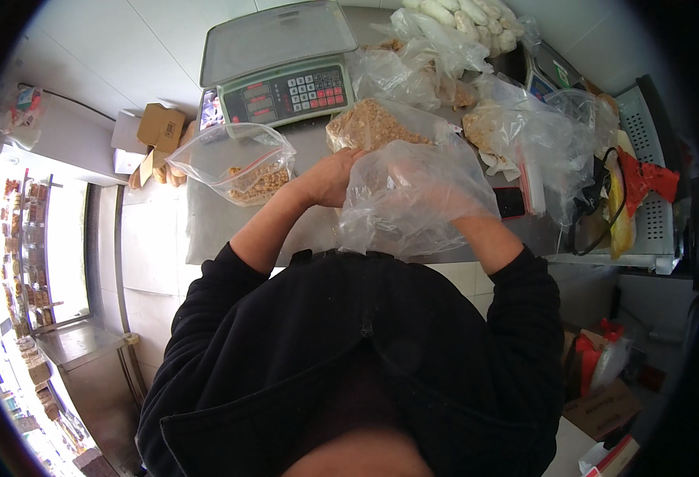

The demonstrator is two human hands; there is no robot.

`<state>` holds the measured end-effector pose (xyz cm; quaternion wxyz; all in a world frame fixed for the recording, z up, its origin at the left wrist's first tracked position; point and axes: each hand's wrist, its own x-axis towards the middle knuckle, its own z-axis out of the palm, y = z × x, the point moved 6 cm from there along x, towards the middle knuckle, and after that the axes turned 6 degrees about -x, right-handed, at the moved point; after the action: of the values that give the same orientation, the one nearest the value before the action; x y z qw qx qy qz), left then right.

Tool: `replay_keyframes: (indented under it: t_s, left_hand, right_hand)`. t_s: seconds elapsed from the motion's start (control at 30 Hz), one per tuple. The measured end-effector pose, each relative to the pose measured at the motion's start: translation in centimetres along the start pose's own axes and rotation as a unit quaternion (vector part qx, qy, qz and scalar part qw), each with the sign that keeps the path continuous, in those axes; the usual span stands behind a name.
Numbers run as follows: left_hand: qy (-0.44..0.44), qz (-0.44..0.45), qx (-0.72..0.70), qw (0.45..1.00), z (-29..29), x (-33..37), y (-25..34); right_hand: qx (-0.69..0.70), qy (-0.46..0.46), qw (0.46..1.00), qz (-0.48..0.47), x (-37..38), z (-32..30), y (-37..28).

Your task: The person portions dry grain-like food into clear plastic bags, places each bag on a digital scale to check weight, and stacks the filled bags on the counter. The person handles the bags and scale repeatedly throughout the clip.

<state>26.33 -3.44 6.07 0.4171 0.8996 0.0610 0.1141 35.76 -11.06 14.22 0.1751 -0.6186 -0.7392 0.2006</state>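
Observation:
A large clear plastic bag (pixel 413 215) lies bunched at the front of the metal table, before my body. My left hand (pixel 335 178) is at its left edge, fingers closed on the plastic. My right hand (pixel 429 191) shows only hazily through the film; its fingers are blurred by the plastic, and I cannot tell whether it is inside or behind the bag. Just beyond both hands rests a clear bag of tan, crumbly pieces (pixel 369 123). A zip bag (pixel 230 155) with its mouth spread holds golden granules (pixel 260 181), left of my left forearm.
A digital scale (pixel 286 94) with a flat metal pan (pixel 278 38) stands at the back left. More filled plastic bags (pixel 516 119) crowd the back right, near a dark phone (pixel 511 202). A grey perforated tray (pixel 648 151) borders the table's right side.

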Motion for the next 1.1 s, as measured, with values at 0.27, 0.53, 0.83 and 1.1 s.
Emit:
replay_keyframes:
  t_s: [0.27,0.53,0.83,1.1]
  left_hand:
    - [-0.003,-0.062,0.039,0.997,0.1,-0.3,0.3]
    - [-0.05,-0.067,0.018,0.996,1.5,-2.6,2.4]
    - [-0.025,-0.029,0.029,0.999,2.6,-3.9,3.1]
    - [-0.035,-0.051,0.011,0.998,2.2,-4.2,2.9]
  right_hand:
    - [0.088,0.071,0.994,-0.012,-0.5,3.0,1.6]
    - [-0.02,-0.063,0.998,-0.011,-2.1,3.7,0.5]
    - [-0.073,-0.094,0.993,-0.012,-3.6,9.1,3.9]
    - [-0.09,-0.144,0.985,0.005,-3.3,4.6,1.3]
